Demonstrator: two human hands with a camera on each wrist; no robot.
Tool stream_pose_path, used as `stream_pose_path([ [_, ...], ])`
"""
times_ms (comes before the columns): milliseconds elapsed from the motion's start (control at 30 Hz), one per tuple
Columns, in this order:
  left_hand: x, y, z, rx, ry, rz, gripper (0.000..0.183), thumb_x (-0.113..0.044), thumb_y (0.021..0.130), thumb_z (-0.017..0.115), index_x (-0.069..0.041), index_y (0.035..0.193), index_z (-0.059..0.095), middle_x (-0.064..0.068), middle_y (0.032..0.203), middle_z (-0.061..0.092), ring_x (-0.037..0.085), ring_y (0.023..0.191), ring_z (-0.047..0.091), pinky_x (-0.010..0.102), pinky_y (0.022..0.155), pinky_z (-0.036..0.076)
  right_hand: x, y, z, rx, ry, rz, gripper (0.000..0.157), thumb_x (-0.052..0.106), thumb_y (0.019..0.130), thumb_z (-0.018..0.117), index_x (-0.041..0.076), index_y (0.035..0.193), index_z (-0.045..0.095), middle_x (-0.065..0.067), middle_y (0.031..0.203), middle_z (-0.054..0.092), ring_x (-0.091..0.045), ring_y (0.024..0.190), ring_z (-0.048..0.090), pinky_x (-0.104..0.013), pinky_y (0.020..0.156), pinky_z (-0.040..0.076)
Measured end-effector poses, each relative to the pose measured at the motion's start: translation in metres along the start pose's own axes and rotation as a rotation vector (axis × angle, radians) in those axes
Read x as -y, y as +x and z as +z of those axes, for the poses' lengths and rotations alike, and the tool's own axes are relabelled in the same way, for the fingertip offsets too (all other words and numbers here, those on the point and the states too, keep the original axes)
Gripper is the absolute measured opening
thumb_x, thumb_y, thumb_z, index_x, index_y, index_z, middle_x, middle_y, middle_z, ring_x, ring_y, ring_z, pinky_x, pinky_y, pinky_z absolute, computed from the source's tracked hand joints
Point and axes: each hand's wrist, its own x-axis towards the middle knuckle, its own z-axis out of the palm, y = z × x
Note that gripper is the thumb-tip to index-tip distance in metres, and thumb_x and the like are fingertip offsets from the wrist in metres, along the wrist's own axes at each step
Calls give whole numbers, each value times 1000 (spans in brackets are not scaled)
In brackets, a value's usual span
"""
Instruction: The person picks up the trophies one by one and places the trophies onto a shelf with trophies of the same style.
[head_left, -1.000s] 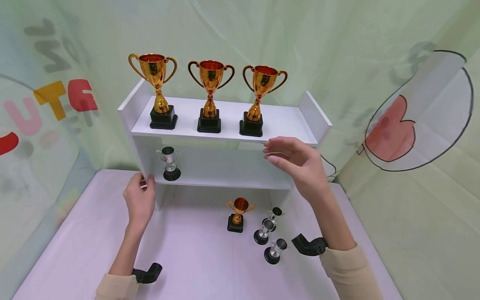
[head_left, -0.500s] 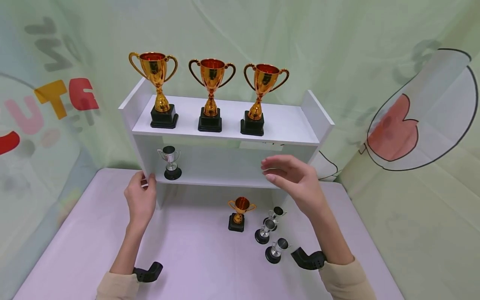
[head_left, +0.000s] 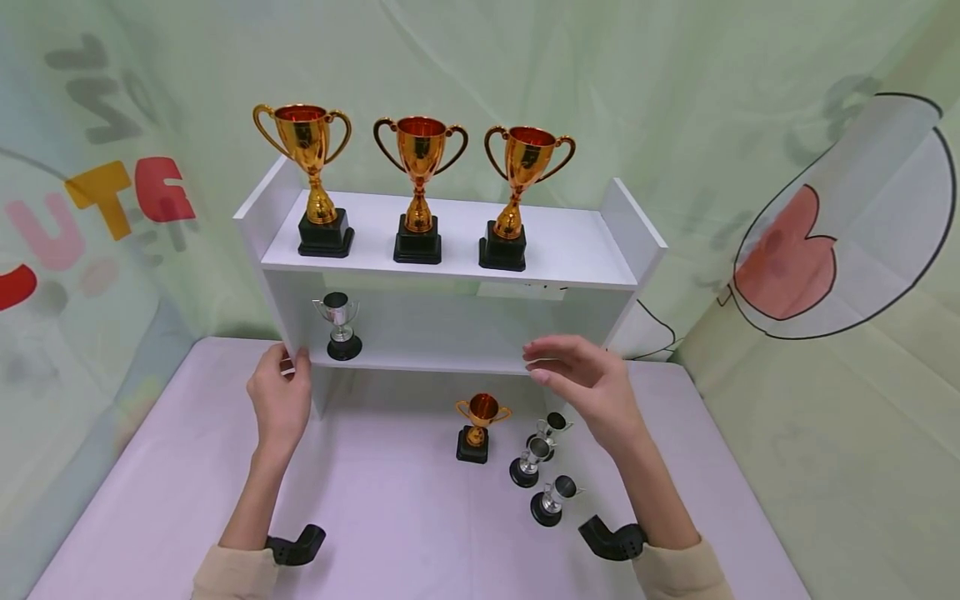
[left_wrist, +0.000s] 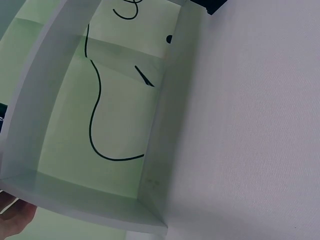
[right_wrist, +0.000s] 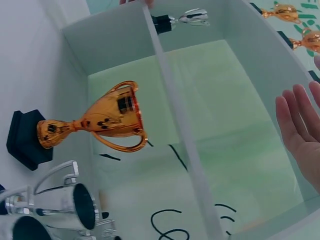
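Observation:
At the left end of a white two-tier shelf (head_left: 457, 250), my left hand (head_left: 281, 400) grips the side panel between thumb and fingers. My right hand (head_left: 588, 387) hangs in front of the shelf's right part with loosely bent fingers and nothing in them. On the lower board, near the left panel, stands a small silver trophy (head_left: 342, 329). Three large gold trophies on black bases line the top board: left (head_left: 303, 137), middle (head_left: 421, 150) and right (head_left: 527, 154). Below my right hand, a small gold trophy (head_left: 476, 433) stands on the table.
Three small silver trophies, at the back (head_left: 552, 425), middle (head_left: 531, 458) and front (head_left: 553, 500), cluster on the white table (head_left: 390, 517) right of the small gold one. A black cable (head_left: 660, 325) runs behind the shelf's right side. Fabric walls (head_left: 675, 83) enclose the table.
My right hand has come down from the top board's front edge to about the lower board's height. The left hand stays on the side panel, and the trophies stand where they were.

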Motion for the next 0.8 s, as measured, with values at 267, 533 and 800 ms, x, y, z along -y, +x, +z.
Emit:
stream_pose_path([
  [267,0,0,0,-11,7,0,21,-6,100,57,11,110,67,27,105,70,40,93,70,-2,70,38,-17,-10,7,8,-8,28,34,-7,90,72,-7,123,65,-8,120,70,-22,114,68,-29,98,57],
  [533,1,0,1,-6,3,3,23,-6,101,57,11,112,66,27,107,70,40,95,70,-3,71,38,-33,-19,11,5,-6,-7,33,-11,88,71,-10,121,65,-17,119,70,-25,112,68,-29,99,56],
  [800,2,-1,1,-2,3,1,24,-7,101,57,11,114,66,27,109,70,40,96,69,-2,71,38,-45,-28,14,21,-66,22,35,-9,90,71,-5,124,67,-20,123,68,-21,114,67,-30,100,55],
])
